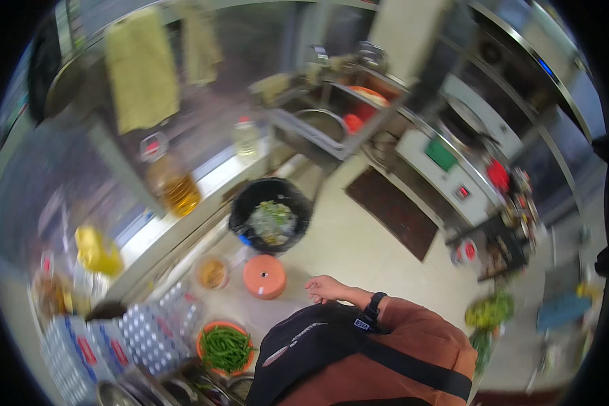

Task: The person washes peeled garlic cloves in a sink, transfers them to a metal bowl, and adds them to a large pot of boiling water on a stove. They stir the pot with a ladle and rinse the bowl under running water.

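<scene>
One hand shows, my right hand, in front of my apron with its fingers loosely curled; whether anything small is between them is not clear. A dark strap circles that wrist. My left hand is out of view. Left of the right hand stands an orange round container. Beyond it, a bin lined with a black bag holds pale and green scraps. A clear tub of yellowish-brown contents sits beside the orange container. Nearer my body, an orange basket is filled with green beans or peppers.
Wrapped packs lie at the left below a sill with an oil bottle and a yellow jug. A sink stands ahead. A dark floor mat lies before a white stove unit. Leafy greens are at the right.
</scene>
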Action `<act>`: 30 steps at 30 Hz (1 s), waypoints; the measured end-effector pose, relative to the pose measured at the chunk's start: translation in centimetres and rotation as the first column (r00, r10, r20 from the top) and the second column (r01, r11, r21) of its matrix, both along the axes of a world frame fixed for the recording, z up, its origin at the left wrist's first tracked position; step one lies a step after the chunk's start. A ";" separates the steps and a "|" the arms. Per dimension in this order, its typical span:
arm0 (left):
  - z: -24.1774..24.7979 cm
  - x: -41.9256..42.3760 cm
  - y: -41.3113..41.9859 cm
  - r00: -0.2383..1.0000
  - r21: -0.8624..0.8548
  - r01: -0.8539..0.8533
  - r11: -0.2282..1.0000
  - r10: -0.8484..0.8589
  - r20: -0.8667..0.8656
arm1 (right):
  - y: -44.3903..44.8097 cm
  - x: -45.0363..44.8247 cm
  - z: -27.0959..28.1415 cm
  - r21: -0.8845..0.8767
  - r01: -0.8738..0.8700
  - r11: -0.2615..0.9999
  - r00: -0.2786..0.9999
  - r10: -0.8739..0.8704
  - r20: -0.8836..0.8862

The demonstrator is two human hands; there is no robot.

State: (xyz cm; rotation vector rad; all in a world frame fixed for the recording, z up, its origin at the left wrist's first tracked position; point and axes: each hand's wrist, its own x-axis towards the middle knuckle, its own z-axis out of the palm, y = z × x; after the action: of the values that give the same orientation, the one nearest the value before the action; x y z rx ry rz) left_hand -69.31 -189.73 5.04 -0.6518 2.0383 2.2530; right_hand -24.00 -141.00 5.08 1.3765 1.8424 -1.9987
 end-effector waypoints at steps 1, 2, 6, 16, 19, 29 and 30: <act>-1.2 0.7 1.9 0.999 -0.014 0.033 0.999 -0.033 0.024 | 0.1 1.9 0.1 0.002 0.065 0.998 0.997 -0.065 0.033; -2.4 1.7 3.5 0.997 -0.016 0.061 0.998 -0.060 0.052 | 0.3 3.5 0.1 -0.003 0.104 0.995 0.993 -0.104 0.054; -7.3 6.0 8.5 0.953 0.042 0.219 0.975 -0.223 0.204 | 0.3 9.4 -0.2 -0.015 0.216 0.976 0.972 -0.213 0.100; -16.8 22.3 28.2 0.377 0.670 0.621 0.407 -0.904 0.199 | 3.0 28.9 -2.1 -0.017 0.291 0.957 0.956 -0.290 0.044; -15.5 30.9 36.8 0.441 0.302 0.730 0.613 -0.760 0.477 | 4.4 36.6 -2.8 0.214 0.297 0.930 0.938 -0.326 0.115; -9.2 48.8 55.6 0.079 0.231 0.951 0.206 -0.884 0.461 | 3.3 52.6 -5.1 0.398 0.521 0.755 0.767 -0.618 0.170; -9.0 49.8 57.6 0.130 0.143 0.965 0.221 -0.873 0.470 | 3.1 53.2 -5.6 0.405 0.504 0.763 0.752 -0.619 0.229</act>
State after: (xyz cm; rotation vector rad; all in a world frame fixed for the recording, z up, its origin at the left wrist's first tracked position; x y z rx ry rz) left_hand -19.52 -132.15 -3.95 0.1772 1.5926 0.9685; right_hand 29.16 -137.94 -0.55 2.4685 1.7619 -1.5035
